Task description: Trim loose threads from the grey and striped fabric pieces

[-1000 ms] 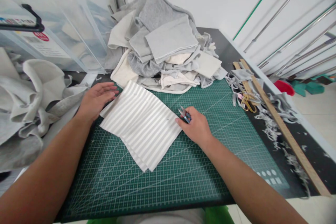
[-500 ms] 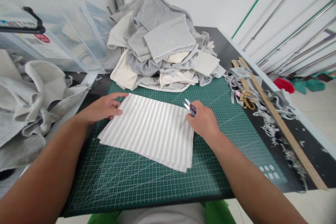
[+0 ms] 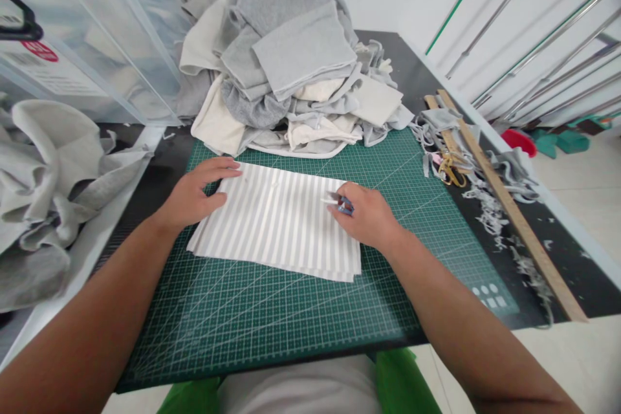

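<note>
Head cam — hands?
— L hand (image 3: 194,197) flat on striped cloth (image 3: 276,223), mid green mat (image 3: 272,323). R hand (image 3: 369,217) grips small snips (image 3: 342,205), resting on cloth's right side.

One head-worn camera looks forward and steeply down from close above the table (image 3: 427,65). The cutting mat (image 3: 291,330) fills the centre, the fabric pile (image 3: 291,58) sits at 12 o'clock, the wooden ruler (image 3: 514,213) at 3 o'clock.
</note>
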The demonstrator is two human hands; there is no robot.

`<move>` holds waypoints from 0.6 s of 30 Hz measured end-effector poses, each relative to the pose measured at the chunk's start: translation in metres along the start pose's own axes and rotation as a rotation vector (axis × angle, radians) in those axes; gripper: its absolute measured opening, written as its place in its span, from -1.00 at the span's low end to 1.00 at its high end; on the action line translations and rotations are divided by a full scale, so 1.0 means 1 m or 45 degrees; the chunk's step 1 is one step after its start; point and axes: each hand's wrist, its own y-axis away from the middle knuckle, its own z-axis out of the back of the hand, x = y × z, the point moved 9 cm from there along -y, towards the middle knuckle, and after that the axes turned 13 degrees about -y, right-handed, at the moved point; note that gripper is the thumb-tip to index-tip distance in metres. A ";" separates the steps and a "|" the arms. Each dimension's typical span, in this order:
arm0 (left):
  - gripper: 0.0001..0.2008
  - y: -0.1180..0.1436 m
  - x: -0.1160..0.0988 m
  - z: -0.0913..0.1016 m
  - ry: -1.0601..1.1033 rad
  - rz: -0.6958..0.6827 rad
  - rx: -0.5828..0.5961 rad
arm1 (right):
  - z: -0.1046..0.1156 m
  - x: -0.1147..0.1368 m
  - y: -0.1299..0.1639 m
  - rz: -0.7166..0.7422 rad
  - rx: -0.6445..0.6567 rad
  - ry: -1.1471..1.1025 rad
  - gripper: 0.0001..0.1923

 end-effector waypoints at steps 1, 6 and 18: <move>-0.56 0.000 -0.005 -0.007 -0.042 -0.059 0.089 | -0.009 0.010 0.002 0.049 0.123 -0.008 -0.86; -0.56 -0.002 -0.007 -0.027 -0.140 -0.079 0.269 | -0.052 0.056 0.024 0.284 0.670 0.058 -0.64; -0.65 -0.003 -0.002 -0.018 0.081 0.055 0.192 | -0.055 0.052 0.022 0.215 0.662 -0.053 -0.90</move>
